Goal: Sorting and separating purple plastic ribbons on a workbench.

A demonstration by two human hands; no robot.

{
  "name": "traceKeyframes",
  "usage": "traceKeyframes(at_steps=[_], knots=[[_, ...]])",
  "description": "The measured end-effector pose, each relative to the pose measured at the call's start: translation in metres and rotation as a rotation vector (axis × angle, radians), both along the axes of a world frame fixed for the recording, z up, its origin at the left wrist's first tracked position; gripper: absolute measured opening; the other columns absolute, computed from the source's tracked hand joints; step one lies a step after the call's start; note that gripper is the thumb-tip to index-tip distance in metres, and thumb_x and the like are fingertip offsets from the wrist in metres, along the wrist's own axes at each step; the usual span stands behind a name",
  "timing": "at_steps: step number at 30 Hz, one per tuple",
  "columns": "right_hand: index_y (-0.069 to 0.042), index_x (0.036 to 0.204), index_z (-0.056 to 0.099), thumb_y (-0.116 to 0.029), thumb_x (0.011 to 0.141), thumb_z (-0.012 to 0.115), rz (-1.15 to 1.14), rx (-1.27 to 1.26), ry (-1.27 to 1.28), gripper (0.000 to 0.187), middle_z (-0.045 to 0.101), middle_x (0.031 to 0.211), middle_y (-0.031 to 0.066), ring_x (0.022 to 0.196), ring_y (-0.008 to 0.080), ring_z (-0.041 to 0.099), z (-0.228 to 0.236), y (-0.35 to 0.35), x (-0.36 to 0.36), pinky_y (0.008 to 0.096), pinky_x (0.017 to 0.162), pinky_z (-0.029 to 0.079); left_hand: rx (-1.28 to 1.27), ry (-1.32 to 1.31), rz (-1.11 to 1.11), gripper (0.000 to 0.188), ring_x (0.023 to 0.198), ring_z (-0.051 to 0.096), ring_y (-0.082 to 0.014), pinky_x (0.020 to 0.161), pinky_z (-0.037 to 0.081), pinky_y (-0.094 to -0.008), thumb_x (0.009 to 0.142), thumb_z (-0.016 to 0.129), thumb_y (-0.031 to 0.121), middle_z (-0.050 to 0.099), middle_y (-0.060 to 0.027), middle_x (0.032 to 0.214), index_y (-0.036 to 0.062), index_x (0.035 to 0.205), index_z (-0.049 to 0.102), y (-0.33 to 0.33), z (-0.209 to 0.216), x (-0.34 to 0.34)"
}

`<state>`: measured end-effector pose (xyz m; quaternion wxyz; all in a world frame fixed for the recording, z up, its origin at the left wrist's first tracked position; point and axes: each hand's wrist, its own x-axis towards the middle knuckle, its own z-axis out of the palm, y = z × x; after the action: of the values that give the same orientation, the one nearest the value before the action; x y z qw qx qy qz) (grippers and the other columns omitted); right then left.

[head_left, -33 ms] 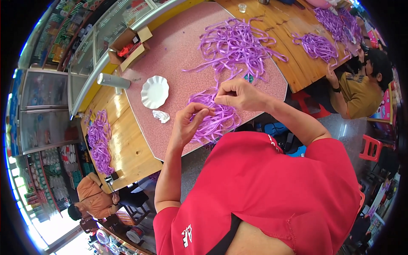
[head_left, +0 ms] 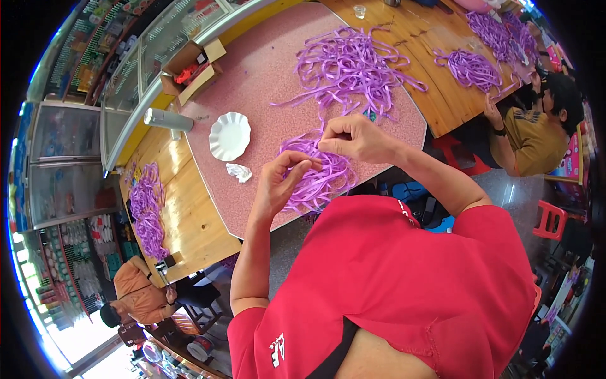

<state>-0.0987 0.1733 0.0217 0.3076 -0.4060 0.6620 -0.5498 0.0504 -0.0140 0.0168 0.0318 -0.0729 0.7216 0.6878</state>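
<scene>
Both my hands are raised over a near pile of purple ribbon (head_left: 325,183) at the table's front edge. My right hand (head_left: 358,140) is closed in a pinch, and a purple strand runs up to its thumb and fingertips. To its left, my left hand (head_left: 283,181) is also closed, thumb against curled fingers. What lies between its fingertips is too small to make out against the ribbon behind. A larger heap of purple ribbon (head_left: 353,66) lies beyond my hands on the pink-topped table (head_left: 252,63), joined to the near pile by loose strands.
Left of the piles are a white scalloped plate (head_left: 230,136), a crumpled tissue (head_left: 239,172), a grey cylinder (head_left: 169,120) and an open cardboard box (head_left: 193,71). People sit at the left and right with more purple ribbon (head_left: 148,215). A red stool (head_left: 551,220) stands at right.
My two hands have shifted very slightly away from me, toward the far heap. Both stay closed; the ribbon piles look the same.
</scene>
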Motion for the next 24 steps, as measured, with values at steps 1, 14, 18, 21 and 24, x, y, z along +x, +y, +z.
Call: traceKeyframes(at_steps=[1,14,18,21,24], knots=[[0.0,0.086,0.068,-0.016,0.092,0.069,-0.028,0.01,-0.051,0.017,0.06,0.072,-0.0036,0.066,0.0026,0.048,0.0,-0.001,-0.002,0.0236,0.056,0.038,-0.047,0.041,0.011,0.015,0.095,0.065,-0.014,0.087,0.051,-0.0297,0.095,0.062,0.01,0.071,-0.0076,0.1,-0.0012,0.105,0.064,0.004,0.004,-0.003],[0.001,0.088,0.071,-0.02,0.09,0.069,-0.052,-0.007,0.011,0.022,0.061,0.067,0.0004,0.065,0.0046,0.05,0.007,0.0,-0.004,0.0266,0.055,0.041,-0.193,0.065,-0.016,0.02,0.096,0.066,-0.0141,0.087,0.051,-0.0292,0.099,0.057,0.012,0.072,-0.0096,0.1,-0.0036,0.109,0.065,0.002,0.006,-0.006],[0.001,0.088,0.071,-0.02,0.09,0.069,-0.054,0.003,0.055,0.022,0.062,0.066,0.0026,0.063,0.0061,0.051,0.006,0.0,-0.004,0.0275,0.054,0.041,-0.204,0.012,-0.034,0.021,0.094,0.066,-0.0134,0.086,0.051,-0.0291,0.099,0.058,0.014,0.072,-0.009,0.099,-0.0032,0.107,0.066,0.0,0.01,-0.006],[0.001,0.088,0.071,-0.02,0.089,0.069,-0.045,0.036,0.091,0.022,0.062,0.066,0.0048,0.061,0.0075,0.052,0.008,-0.001,-0.005,0.0287,0.054,0.041,-0.3,0.097,0.04,0.021,0.09,0.065,-0.0127,0.084,0.05,-0.0275,0.099,0.059,0.017,0.072,-0.0075,0.094,-0.002,0.103,0.066,0.011,0.013,-0.009],[0.002,0.089,0.07,-0.02,0.089,0.069,-0.039,0.048,0.129,0.022,0.063,0.066,0.0067,0.062,0.0084,0.053,0.012,-0.004,-0.004,0.0296,0.055,0.042,-0.241,0.139,0.09,0.019,0.088,0.067,-0.015,0.079,0.052,-0.031,0.098,0.058,0.016,0.072,-0.0068,0.087,-0.0021,0.104,0.064,0.013,0.009,-0.015]])
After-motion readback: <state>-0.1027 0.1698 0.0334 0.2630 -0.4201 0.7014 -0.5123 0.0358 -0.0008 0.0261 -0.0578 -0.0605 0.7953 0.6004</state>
